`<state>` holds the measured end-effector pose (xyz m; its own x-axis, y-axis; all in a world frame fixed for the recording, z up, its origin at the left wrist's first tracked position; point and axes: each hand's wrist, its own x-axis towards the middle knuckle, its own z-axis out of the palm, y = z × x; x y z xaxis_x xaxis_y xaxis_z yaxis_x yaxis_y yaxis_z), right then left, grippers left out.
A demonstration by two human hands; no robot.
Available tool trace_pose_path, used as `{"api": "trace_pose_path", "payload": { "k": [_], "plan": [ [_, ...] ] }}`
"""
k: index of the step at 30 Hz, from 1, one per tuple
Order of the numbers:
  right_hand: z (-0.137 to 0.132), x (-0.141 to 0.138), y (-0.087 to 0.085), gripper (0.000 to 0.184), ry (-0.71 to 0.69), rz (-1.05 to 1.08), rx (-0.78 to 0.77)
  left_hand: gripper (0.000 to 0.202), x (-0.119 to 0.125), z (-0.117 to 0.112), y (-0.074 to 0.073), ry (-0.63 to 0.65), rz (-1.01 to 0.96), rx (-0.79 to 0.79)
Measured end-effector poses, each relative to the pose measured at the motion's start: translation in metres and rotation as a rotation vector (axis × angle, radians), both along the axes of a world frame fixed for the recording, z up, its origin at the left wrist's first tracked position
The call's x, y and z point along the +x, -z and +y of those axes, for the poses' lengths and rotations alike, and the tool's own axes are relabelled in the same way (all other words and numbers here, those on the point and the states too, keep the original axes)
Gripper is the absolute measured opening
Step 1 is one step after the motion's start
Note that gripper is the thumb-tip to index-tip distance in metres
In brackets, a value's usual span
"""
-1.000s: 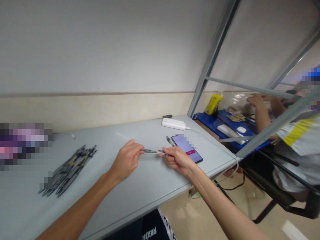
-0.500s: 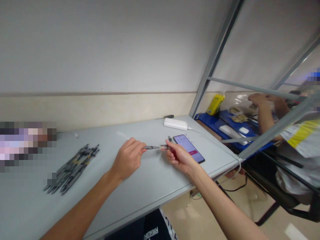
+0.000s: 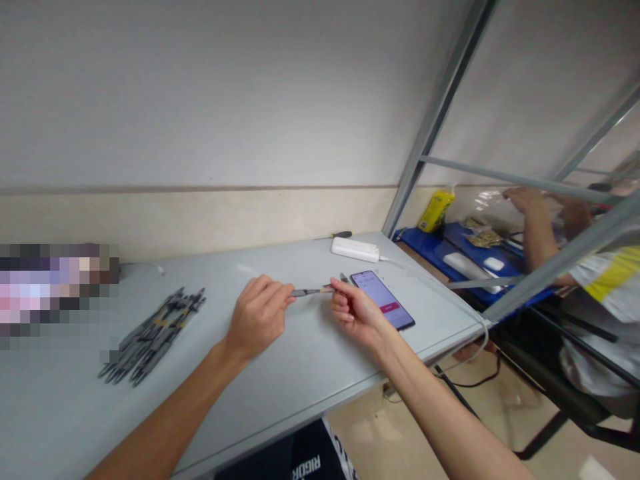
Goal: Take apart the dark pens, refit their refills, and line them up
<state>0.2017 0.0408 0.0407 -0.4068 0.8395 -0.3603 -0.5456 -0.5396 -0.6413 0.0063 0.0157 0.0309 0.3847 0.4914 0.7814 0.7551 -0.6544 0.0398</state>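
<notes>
A slim grey pen held level between two bare hands above a pale grey, smooth-topped desk.
The left hand, fingers curled narrow, grips one end of the pen; the right hand pinches the opposite, paler end between thumb and forefinger, its other fingers folded. To the viewer's left lies a loose bundle of slender grey-and-black pens; just beyond the right hand rests a dark-edged smartphone with its screen lit. Farther back sit a white rounded rectangular device and, behind it, a black-handled tool.
</notes>
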Motion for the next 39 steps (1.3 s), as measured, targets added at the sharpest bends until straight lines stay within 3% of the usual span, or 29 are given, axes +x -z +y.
{"api": "trace_pose_path", "payload": {
  "k": [5, 9, 12, 22, 26, 31, 35, 39],
  "plan": [
    [-0.001, -0.016, -0.011, 0.020, 0.200, -0.025, 0.170, 0.015, 0.008, -0.001, 0.004, 0.048, 0.041, -0.203],
    [0.005, -0.027, -0.022, 0.027, 0.168, 0.120, 0.212, 0.019, 0.011, -0.003, 0.004, 0.163, 0.108, -0.395],
    [0.012, -0.031, -0.031, 0.036, 0.097, 0.198, 0.214, 0.027, 0.007, -0.003, 0.003, 0.179, 0.094, -0.453],
    [0.021, -0.035, -0.054, 0.039, 0.062, 0.101, 0.153, 0.033, -0.012, 0.011, 0.006, -0.113, -0.020, -0.496],
    [0.021, -0.034, -0.056, 0.036, 0.071, 0.067, 0.158, 0.036, -0.013, 0.013, 0.006, -0.238, 0.003, -0.503],
    [0.021, -0.032, -0.057, 0.039, 0.087, 0.042, 0.171, 0.029, -0.016, 0.016, 0.011, -0.307, 0.090, -0.510],
    [0.016, -0.034, -0.056, 0.032, 0.056, 0.000, 0.256, 0.026, -0.020, 0.019, 0.016, -0.404, 0.207, -0.489],
    [0.008, -0.038, -0.055, 0.036, 0.043, 0.003, 0.357, 0.027, -0.024, 0.020, 0.014, -0.581, 0.252, -0.454]
  ]
}}
